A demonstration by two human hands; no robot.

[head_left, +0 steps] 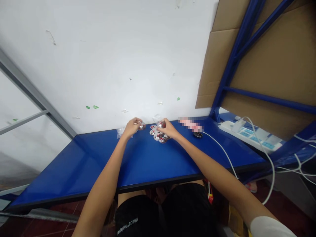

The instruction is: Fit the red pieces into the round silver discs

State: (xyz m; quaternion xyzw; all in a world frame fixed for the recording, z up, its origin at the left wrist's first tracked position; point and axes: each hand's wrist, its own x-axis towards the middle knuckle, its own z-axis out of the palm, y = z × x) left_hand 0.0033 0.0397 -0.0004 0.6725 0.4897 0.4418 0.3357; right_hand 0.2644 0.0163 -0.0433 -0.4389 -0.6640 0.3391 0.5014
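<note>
Above the back of the blue table, my left hand [132, 127] is closed on a small round silvery disc [142, 125] with dark red marks. To its right, my right hand [170, 128] pinches a similar disc [161, 124], with clear plastic film [157, 117] showing just above it. Whether that disc is inside the film, I cannot tell. Several round discs with red and silver faces lie in an overlapping pile [156, 135] below and beside my right hand. Clear plastic bags [120, 132] lie flat on the table, partly hidden by my left hand.
A blue table [153, 161] stands against a white wall [123, 59]. Right of my right hand are a blurred pinkish item [191, 124], a black round object [197, 134] and a white cable [222, 148]. A white power strip [249, 135] sits beside the blue frame [228, 65].
</note>
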